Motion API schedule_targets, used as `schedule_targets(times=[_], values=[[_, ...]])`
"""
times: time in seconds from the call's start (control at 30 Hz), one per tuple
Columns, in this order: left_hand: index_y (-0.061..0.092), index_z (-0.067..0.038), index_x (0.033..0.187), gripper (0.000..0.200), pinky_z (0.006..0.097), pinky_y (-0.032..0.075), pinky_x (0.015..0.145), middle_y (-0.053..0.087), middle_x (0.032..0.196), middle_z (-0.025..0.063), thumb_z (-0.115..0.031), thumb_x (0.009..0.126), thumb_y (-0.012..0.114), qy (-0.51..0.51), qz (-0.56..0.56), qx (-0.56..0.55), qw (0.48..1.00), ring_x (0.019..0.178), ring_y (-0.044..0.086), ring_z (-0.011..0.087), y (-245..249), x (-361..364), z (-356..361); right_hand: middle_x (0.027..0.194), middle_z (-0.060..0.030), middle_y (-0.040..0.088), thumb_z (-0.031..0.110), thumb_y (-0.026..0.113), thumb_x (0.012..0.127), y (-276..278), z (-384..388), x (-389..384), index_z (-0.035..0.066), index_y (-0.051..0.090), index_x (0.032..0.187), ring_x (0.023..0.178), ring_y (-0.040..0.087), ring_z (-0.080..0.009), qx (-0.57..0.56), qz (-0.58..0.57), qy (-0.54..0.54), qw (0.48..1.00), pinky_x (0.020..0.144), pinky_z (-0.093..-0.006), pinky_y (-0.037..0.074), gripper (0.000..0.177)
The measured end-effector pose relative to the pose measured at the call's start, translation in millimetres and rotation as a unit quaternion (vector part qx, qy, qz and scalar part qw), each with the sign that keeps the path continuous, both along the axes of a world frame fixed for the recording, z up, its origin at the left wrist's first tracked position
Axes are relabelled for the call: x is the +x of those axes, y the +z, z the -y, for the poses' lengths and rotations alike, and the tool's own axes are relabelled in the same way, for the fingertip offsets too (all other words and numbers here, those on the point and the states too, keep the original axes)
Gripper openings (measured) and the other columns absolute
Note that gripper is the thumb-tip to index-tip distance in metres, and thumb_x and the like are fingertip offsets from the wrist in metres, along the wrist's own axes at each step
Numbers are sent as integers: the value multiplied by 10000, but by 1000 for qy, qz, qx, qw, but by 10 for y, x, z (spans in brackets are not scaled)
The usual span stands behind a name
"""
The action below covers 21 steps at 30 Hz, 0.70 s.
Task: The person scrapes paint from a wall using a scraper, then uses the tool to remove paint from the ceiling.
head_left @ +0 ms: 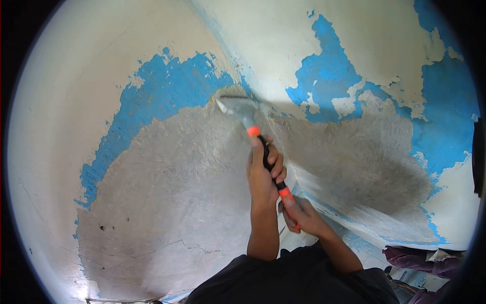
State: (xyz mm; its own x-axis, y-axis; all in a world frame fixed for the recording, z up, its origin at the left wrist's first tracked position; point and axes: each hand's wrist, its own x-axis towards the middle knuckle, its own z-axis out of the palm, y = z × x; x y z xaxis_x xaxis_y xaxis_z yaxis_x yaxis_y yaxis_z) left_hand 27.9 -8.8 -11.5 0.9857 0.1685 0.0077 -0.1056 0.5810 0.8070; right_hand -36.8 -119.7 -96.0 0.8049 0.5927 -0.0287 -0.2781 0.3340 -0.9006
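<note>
A long-handled scraper [243, 110] with a wide metal blade and a black and orange handle reaches up to the wall. Its blade lies against the wall near the inside corner, where bare grey plaster [167, 172] meets blue paint [167, 83]. My left hand [264, 169] is wrapped round the upper part of the handle, just below the orange collar. Lower down, my right hand [302, 215] grips the orange end of the same handle. The blade's edge is slightly blurred.
Cream paint [86, 76] surrounds the blue patches on both walls. The corner between the walls runs down the middle. Bunched purple cloth [417, 261] and other items lie at the lower right. A dark object [477, 157] stands at the right edge.
</note>
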Motion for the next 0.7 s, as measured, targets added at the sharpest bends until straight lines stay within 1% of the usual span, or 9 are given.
schedule_targets(times=[0.1, 0.2, 0.3, 0.33, 0.53, 0.63, 0.7], values=[[522, -65, 1053, 375, 186, 227, 358, 362, 661, -52, -432, 1017, 452, -4, 12, 15, 1000, 454, 283, 20, 10, 6, 12, 534, 6, 387, 433, 365, 1039, 0, 18, 33, 1, 511, 942, 384, 371, -82, 28, -28, 23, 999, 390, -248, 305, 466], [521, -61, 1063, 382, 188, 231, 358, 370, 662, -49, -435, 1011, 466, -7, 2, -4, 1000, 454, 287, 21, -67, -62, -39, 535, 5, 381, 451, 369, 1035, -26, -5, -55, 5, 515, 925, 382, 362, -81, 25, -33, 30, 999, 386, -251, 301, 482], [521, -58, 1067, 384, 190, 225, 347, 370, 658, -48, -433, 1016, 454, 3, -2, 9, 1000, 440, 278, 22, 4, 16, -10, 535, 6, 376, 462, 370, 1032, 17, -24, 35, 11, 514, 915, 382, 351, -81, 15, -21, 14, 1000, 382, -252, 296, 488], [521, -57, 1067, 386, 189, 223, 345, 368, 656, -49, -434, 1016, 453, 5, -7, 4, 1000, 439, 278, 22, -8, -11, -21, 522, 4, 385, 461, 370, 1032, 18, -16, 44, 11, 509, 914, 378, 357, -85, 40, -29, 31, 998, 382, -252, 302, 486], [516, -53, 1078, 385, 180, 231, 346, 372, 654, -51, -427, 1021, 443, -7, -4, -7, 1000, 446, 297, 18, -59, -31, -54, 527, 1, 395, 449, 357, 1039, -12, -39, -30, 7, 508, 912, 376, 373, -90, 12, -26, 22, 999, 384, -249, 310, 485], [514, -49, 1081, 384, 182, 231, 341, 373, 652, -51, -420, 1027, 427, -10, 2, -3, 1000, 442, 298, 20, 45, 10, -15, 532, 6, 389, 443, 359, 1039, 56, -33, 10, 9, 503, 916, 377, 362, -87, 23, -32, 21, 999, 383, -249, 308, 473], [514, -47, 1081, 383, 183, 231, 342, 372, 653, -51, -417, 1027, 430, -3, -9, -12, 1000, 442, 296, 21, -2, -53, -41, 535, 8, 384, 443, 357, 1040, 74, -31, -55, 8, 502, 926, 378, 358, -87, 19, -33, 25, 999, 387, -252, 302, 473]])
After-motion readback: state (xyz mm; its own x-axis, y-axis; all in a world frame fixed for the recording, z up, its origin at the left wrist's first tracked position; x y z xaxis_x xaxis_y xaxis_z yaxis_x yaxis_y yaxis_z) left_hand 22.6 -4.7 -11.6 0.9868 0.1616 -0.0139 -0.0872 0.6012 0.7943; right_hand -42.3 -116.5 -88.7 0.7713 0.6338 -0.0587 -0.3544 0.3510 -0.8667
